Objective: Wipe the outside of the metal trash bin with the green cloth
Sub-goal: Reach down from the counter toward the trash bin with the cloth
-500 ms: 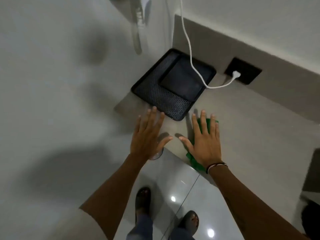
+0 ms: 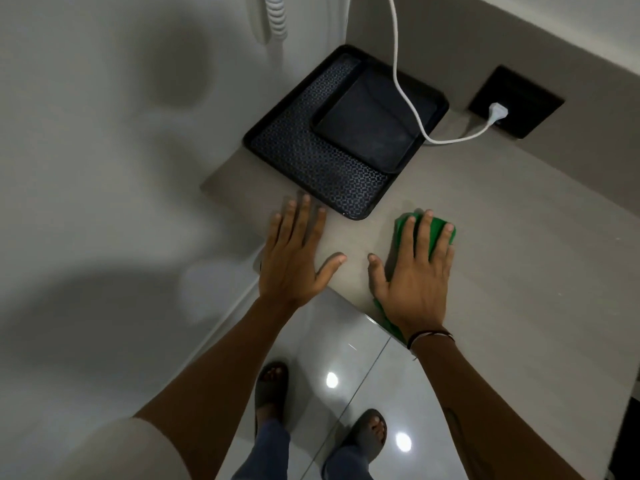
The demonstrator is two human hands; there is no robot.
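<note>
Along the pale wall (image 2: 104, 168), smooth and matte with soft shadows thrown across it, a grey-beige counter (image 2: 502, 254) runs into the corner; its top looks like flat, lightly mottled laminate, with a straight front edge. Below that edge the floor (image 2: 346, 341) is glossy light tile, shiny enough to mirror two ceiling lights as bright round spots.

At the back corner of the counter sits a black rectangular tray (image 2: 311, 157) with rounded corners, a raised rim and a fine lattice pattern on its base. A smaller, plain black tray (image 2: 367, 129) rests inside it, pushed to the far right corner. A thin white cable (image 2: 401, 77) drops from above, crosses the trays and ends in a white plug (image 2: 497, 111) seated in a dark rectangular socket plate (image 2: 530, 98) set in the backsplash. A coiled white cord (image 2: 277, 15) hangs on the wall higher up.

The person stands in dark slide sandals (image 2: 272, 386) and blue trousers, both bare arms stretched forward. Their left hand (image 2: 294, 251) lies flat and empty on the counter near the tray's front corner, fingers spread wide. Their right hand (image 2: 415, 271), a thin band at the wrist, presses palm-down with fingers splayed on the green cloth (image 2: 438, 226), a soft folded rag lying on the counter and peeking out past the fingertips and beside the wrist. No metal trash bin appears in view.
</note>
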